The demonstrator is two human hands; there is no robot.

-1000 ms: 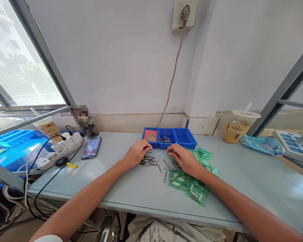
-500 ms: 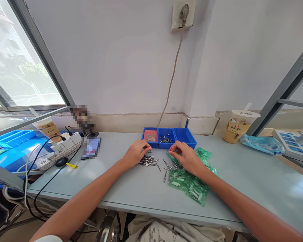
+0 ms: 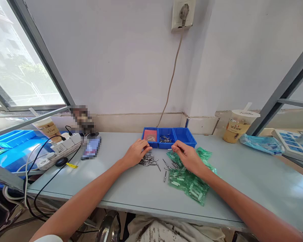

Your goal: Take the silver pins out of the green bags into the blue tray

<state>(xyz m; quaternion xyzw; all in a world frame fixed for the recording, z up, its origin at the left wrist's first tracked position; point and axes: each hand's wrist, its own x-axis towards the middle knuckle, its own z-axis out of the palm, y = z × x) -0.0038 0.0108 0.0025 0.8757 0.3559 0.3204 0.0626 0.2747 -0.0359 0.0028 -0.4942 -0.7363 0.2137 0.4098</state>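
Evidently you have loose pins (image 3: pixel 148 160) in hand; the step appears to be piece-by-piece handling. Clock readings are taken from the gap between your hands, 12 toward the wall.

Your left hand (image 3: pixel 136 153) stands at 9 o'clock, fingers bent and thumb drawn in close to them, at the main heap of pins. Whether those fingertips grip anything cannot be told. Your right hand (image 3: pixel 188 156) stands at 3, thumb and forefinger pressed together on a small piece (image 3: pixel 169 149); only a pale end shows, probably a pin's.

The main heap lies on the table (image 3: pixel 141 188) at 8. A smaller scatter lies at 5, beside the green bags (image 3: pixel 188 183), and one pin lies apart at 6. Further pins lie inside the middle bin (image 3: pixel 166 146), between 12 and 1. The left bin (image 3: pixel 150 145), at 11, holds a red card (image 3: pixel 148 133).

In my judgement, the next move calls for a firm right pinch, since such slim pieces may roll, and for picking single pins without dragging their neighbours.
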